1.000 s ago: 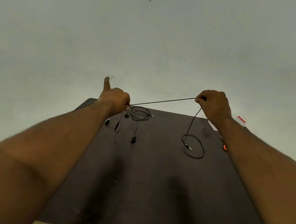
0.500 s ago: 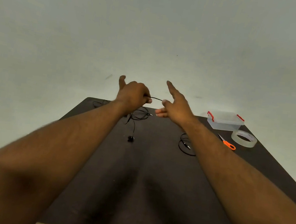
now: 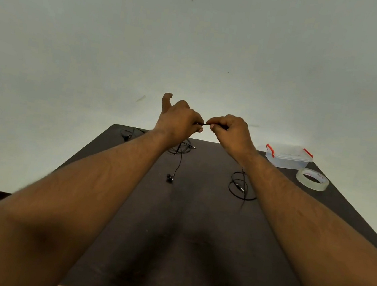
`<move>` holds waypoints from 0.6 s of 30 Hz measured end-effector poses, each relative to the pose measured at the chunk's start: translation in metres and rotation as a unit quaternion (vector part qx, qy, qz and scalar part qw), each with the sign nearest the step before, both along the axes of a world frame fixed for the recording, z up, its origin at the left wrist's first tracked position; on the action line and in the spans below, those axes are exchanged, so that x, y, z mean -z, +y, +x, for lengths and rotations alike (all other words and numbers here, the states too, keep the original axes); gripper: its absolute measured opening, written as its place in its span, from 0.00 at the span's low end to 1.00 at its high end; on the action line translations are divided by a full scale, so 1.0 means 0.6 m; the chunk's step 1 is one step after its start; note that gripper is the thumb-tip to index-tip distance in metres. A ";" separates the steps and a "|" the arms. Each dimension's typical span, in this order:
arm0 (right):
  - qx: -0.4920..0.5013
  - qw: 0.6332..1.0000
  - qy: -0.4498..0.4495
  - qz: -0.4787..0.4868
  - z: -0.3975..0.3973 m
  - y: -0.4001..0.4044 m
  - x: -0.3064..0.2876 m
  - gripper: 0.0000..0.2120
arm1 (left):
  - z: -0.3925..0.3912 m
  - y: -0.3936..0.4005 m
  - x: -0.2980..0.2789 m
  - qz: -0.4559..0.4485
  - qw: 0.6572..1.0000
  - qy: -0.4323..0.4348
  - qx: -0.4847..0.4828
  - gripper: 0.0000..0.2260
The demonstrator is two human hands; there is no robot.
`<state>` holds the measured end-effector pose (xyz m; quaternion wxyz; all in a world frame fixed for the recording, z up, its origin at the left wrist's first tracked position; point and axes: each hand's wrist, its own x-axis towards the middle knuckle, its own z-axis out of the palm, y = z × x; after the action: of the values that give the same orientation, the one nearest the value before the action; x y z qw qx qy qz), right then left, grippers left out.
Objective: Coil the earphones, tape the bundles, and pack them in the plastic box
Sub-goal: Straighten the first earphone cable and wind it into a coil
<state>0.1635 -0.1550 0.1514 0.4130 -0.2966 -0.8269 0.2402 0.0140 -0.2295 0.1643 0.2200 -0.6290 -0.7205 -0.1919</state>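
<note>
Both hands are raised over the far end of the dark table (image 3: 195,227). My left hand (image 3: 178,121) grips a black earphone cable (image 3: 205,124), with one finger sticking up. My right hand (image 3: 230,130) pinches the same cable a short way to the right, the two hands almost touching. From the left hand the cable drops to an earbud (image 3: 170,178) on the table. A loose loop of cable with the plug (image 3: 239,186) lies under my right forearm. The clear plastic box (image 3: 287,157) with red clips stands at the far right, lid on.
A roll of clear tape (image 3: 312,179) lies in front of the box. Another black earphone (image 3: 127,133) lies at the table's far left corner. A plain pale wall stands behind the table. The orange scissors are hidden by my right arm.
A second ago my hands held the cable stretched wide apart. The right hand let go, came in towards the left, and now pinches the cable close to it.
</note>
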 end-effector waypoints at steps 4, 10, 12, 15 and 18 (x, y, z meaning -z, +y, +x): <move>0.004 1.000 0.013 0.004 0.008 0.003 -0.006 0.07 | -0.005 -0.004 -0.003 0.009 1.000 0.013 0.004 0.12; 0.019 0.991 0.111 -0.067 0.043 0.027 -0.014 0.04 | -0.041 -0.022 -0.004 0.014 0.998 -0.057 -0.013 0.09; 0.027 0.990 0.121 -0.074 0.054 0.036 -0.018 0.04 | -0.051 -0.028 -0.003 0.018 0.998 -0.062 -0.025 0.09; 0.038 0.991 0.106 -0.067 0.064 0.042 -0.020 0.06 | -0.053 -0.031 -0.004 0.016 0.998 -0.056 -0.027 0.09; 0.050 0.989 0.121 -0.065 0.068 0.045 -0.021 0.06 | -0.048 -0.029 -0.008 0.006 0.998 -0.053 -0.030 0.10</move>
<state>0.2044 -0.1277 0.1642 0.5017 -0.3322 -0.7376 0.3065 -0.0146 -0.2471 0.1689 0.1909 -0.5948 -0.7484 -0.2230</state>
